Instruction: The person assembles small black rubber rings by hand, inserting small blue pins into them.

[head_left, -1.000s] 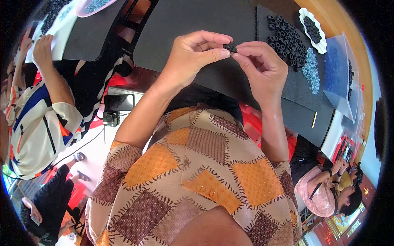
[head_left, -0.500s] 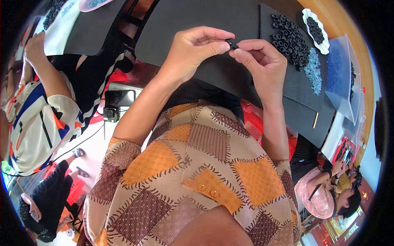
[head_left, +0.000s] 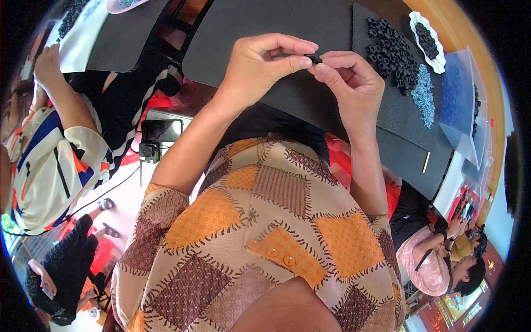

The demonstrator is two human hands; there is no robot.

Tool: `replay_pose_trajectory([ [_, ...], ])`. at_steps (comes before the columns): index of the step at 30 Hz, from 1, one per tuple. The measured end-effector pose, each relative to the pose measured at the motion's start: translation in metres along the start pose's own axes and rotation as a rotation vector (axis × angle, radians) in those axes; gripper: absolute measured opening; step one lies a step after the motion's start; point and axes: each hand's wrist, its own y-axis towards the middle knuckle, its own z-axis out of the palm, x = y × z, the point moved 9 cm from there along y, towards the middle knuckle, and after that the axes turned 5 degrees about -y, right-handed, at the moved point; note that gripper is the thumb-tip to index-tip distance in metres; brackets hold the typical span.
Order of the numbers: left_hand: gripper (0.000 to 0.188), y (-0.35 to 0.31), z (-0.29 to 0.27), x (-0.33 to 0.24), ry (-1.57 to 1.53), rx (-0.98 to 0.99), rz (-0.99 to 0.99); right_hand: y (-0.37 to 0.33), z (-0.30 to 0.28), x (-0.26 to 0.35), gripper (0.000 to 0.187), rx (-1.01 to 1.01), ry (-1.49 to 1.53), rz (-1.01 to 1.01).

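A small black ring-like piece (head_left: 314,58) is pinched between my two hands above the dark table mat. My left hand (head_left: 260,63) grips it with thumb and forefinger from the left. From the right, the thumb and forefinger of my right hand (head_left: 354,80) close on its other side; the fingers hide most of it. To the right of my hands, a heap of black ring-shaped pieces (head_left: 391,55) lies on a black board (head_left: 359,30). Beside that heap is a strip of small light-blue pieces (head_left: 423,99).
A white scalloped dish (head_left: 437,62) of black pieces and a clear plastic box (head_left: 462,110) stand at the far right. A thin gold-coloured stick (head_left: 425,162) lies near the board's edge. A phone (head_left: 164,130) is at lower left. People sit on both sides.
Both hands keep their pinch on the black piece. My right hand has shifted slightly to the left and up; the rest looks the same.
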Motion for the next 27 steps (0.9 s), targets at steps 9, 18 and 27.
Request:
replay_pose_trajectory([
  [9,0.018,0.002,-0.002,0.002,0.055,0.019,-0.023,0.004,0.006,-0.003,0.010,0.023,-0.062,0.015],
  [18,0.022,0.001,-0.003,0.004,0.312,0.044,-0.056,0.008,0.014,-0.024,0.016,0.026,-0.329,0.017],
  [27,0.020,0.001,0.004,-0.003,0.523,0.116,0.055,0.004,0.017,-0.009,0.019,-0.017,-0.603,-0.107],
])
